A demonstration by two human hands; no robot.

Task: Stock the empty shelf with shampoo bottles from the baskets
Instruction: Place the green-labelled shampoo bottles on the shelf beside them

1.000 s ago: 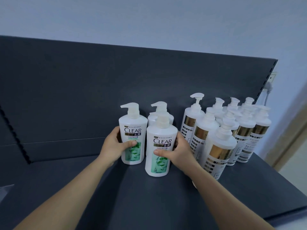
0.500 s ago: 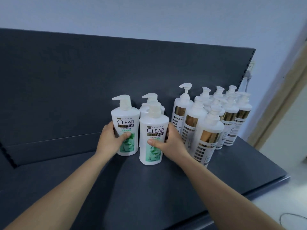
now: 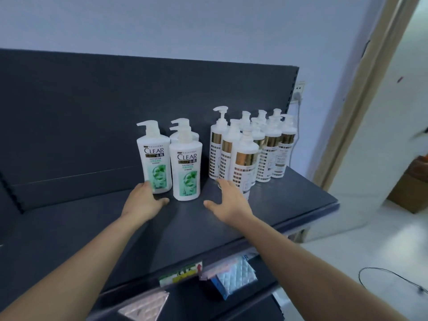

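Hiding rear CLEAR bottles (image 3: 183, 129), front bottle (image 3: 187, 167) shows only their pumps.

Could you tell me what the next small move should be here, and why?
Probably draw both hands back and reach for more bottles. The left hand and right hand are open, holding nothing, and the two front CLEAR bottles stand upright on the shelf beside the gold-banded bottles. The shelf's left stretch is bare. No basket shows here.
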